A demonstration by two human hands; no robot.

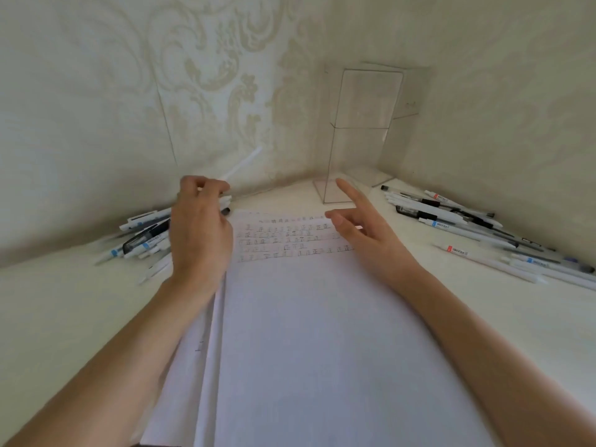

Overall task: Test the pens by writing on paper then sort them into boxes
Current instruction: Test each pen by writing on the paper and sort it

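Paper (306, 317) runs centre to 6 o'clock, rows of test marks at far end, w/in reach of both hands. Clear box (361, 133) upright at 1 o'clock, no pens seen inside. Left pile (145, 237) at 9 & right pile (467, 221) at 3 flank the sheet, prob untested vs tested. Left hand (200, 233) curls round white pen (242, 164), angled to 11; right hand (364, 230) open, empty, fingers spread near box

We record: left hand (200, 233) and right hand (364, 235) bare, slim-fingered; both forearms uncovered as far as we can see.
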